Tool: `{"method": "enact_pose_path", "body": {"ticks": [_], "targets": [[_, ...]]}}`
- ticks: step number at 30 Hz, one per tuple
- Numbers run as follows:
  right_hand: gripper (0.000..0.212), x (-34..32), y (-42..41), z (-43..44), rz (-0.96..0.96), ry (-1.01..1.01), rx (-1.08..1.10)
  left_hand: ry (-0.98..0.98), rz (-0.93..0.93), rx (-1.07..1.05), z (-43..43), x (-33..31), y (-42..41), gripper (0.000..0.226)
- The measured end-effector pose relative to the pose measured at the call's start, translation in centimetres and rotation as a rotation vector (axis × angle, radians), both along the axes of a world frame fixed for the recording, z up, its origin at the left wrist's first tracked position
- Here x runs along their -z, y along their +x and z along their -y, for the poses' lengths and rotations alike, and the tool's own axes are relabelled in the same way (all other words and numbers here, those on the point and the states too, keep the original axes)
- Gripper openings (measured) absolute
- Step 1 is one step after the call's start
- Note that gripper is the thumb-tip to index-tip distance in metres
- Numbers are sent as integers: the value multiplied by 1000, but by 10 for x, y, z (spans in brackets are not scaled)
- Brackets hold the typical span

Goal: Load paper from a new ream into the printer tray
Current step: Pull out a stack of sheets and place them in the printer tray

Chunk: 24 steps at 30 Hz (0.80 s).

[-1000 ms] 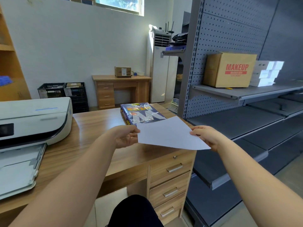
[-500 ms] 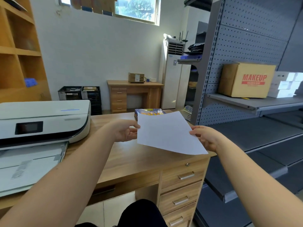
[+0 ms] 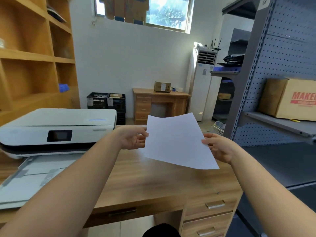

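A white sheet of paper [image 3: 177,142] is held tilted in the air above the wooden desk [image 3: 153,178]. My left hand [image 3: 132,137] pinches its left edge and my right hand [image 3: 218,147] grips its right edge. To the left stands a white printer [image 3: 56,129] with a dark small screen. Its grey paper tray [image 3: 32,180] is pulled out toward me over the desk's front left. The paper hides the ream behind it.
Wooden cubby shelves [image 3: 34,57] rise behind the printer. A grey pegboard rack [image 3: 280,100] with a cardboard box [image 3: 290,100] stands close on the right. A second small desk [image 3: 160,103], black crates [image 3: 106,101] and a tall air conditioner [image 3: 203,79] line the far wall.
The view has swung left and up, bringing the printer toward the middle. Both hands have lifted the sheet higher and steeper, and the colourful ream is now hidden behind it.
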State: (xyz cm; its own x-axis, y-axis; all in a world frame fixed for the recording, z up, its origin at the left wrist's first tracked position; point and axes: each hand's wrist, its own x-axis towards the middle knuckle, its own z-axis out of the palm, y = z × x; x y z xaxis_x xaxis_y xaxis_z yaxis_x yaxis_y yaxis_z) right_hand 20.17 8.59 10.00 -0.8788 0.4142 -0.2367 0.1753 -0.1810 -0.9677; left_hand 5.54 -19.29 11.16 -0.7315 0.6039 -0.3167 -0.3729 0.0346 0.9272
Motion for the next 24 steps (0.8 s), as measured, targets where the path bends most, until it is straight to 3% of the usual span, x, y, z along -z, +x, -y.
{"method": "enact_pose_path", "body": {"ticks": [7, 13, 24], "targets": [[37, -9, -43, 26, -17, -96, -22, 20, 10, -61, 30, -5, -24, 39], [30, -14, -83, 59, -54, -63, -132, 7, 3, -135, 65, -4, -42, 39], [45, 15, -151, 128, 16, -146, -227, -76, 10, -316, 148, 14, -73, 46]]}}
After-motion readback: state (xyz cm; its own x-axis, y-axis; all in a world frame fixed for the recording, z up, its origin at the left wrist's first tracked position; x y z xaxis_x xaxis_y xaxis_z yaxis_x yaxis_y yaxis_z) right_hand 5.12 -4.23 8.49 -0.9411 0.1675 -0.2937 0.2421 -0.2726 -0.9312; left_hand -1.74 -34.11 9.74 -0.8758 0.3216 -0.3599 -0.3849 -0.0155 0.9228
